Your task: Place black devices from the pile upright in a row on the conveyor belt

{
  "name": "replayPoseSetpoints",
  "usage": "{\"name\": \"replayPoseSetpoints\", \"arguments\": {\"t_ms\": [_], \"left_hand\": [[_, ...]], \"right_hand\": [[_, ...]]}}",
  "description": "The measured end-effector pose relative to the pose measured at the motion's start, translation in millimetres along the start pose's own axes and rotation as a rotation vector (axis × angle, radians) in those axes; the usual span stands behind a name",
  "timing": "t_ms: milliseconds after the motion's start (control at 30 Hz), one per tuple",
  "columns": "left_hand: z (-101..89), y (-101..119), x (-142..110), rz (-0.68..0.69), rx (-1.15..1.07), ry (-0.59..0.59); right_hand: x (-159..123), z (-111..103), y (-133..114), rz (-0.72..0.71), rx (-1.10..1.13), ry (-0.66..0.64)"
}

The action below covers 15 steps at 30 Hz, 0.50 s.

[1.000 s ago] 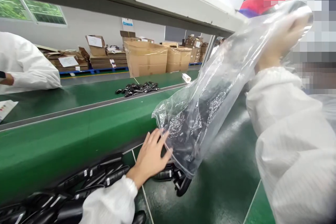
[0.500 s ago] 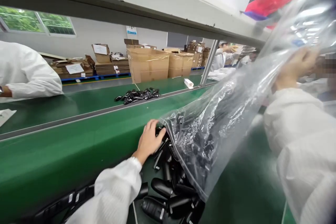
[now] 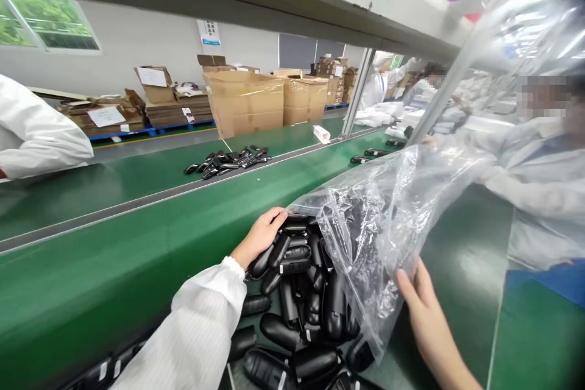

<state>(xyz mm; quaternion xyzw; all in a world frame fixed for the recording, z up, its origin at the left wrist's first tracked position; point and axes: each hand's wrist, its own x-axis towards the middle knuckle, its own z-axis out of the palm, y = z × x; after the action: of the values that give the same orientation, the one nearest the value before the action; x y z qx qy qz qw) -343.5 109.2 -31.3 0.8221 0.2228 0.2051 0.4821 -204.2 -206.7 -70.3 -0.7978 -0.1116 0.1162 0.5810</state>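
A clear plastic bag [image 3: 388, 207] lies slanting over the green belt, its mouth toward me. Black curved plastic casings [image 3: 292, 295] spill from the mouth in a heap, and more show through the film. My left hand [image 3: 261, 236] is at the far corner of the mouth, fingers closed on the bag's edge above the casings. On the near right side, my right hand [image 3: 425, 311] has its thumb against the film and its fingers partly behind the bag, gripping its side.
Another pile of black parts [image 3: 228, 161] lies on the far belt [image 3: 137, 183], beside a white small box [image 3: 321, 133]. More black pieces [image 3: 375, 152] sit along the near belt. A metal post [image 3: 359, 94] and overhead beam [image 3: 274, 9] stand close. Co-workers in white sleeves [image 3: 41, 128] are at both sides.
My right hand has come down from high on the bag to its lower side. The bag has sunk and its mouth has moved right, with more casings now exposed in the heap.
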Motion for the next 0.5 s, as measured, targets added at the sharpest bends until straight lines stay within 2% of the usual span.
{"name": "replayPoseSetpoints", "arguments": {"t_ms": [100,167,233,267,333,367,400,433,500], "left_hand": [[0.1,11,-14,0.052,-0.021,-0.013],[-0.1,15,-24,0.082,-0.032,-0.002],[-0.4,17,-31,0.091,-0.048,0.019],[-0.3,18,-34,0.086,-0.056,0.026],[0.1,22,-37,0.072,-0.069,0.026],[0.4,24,-37,0.064,-0.073,0.025],[0.6,26,-38,0.058,-0.076,0.023],[0.8,28,-38,0.055,-0.079,0.022],[1.0,31,-39,0.046,-0.091,0.024]], "right_hand": [[-21,17,-1,0.011,0.065,0.008],[-8,14,-15,-0.070,0.125,-0.010],[29,-3,-33,-0.178,0.236,0.084],[54,-14,-43,-0.214,0.322,0.229],[112,-37,-64,-0.095,0.412,0.533],[140,-45,-75,0.047,0.431,0.595],[165,-50,-85,0.151,0.449,0.520],[187,-51,-95,0.129,0.497,0.389],[216,-43,-116,-0.002,0.602,0.233]]}}
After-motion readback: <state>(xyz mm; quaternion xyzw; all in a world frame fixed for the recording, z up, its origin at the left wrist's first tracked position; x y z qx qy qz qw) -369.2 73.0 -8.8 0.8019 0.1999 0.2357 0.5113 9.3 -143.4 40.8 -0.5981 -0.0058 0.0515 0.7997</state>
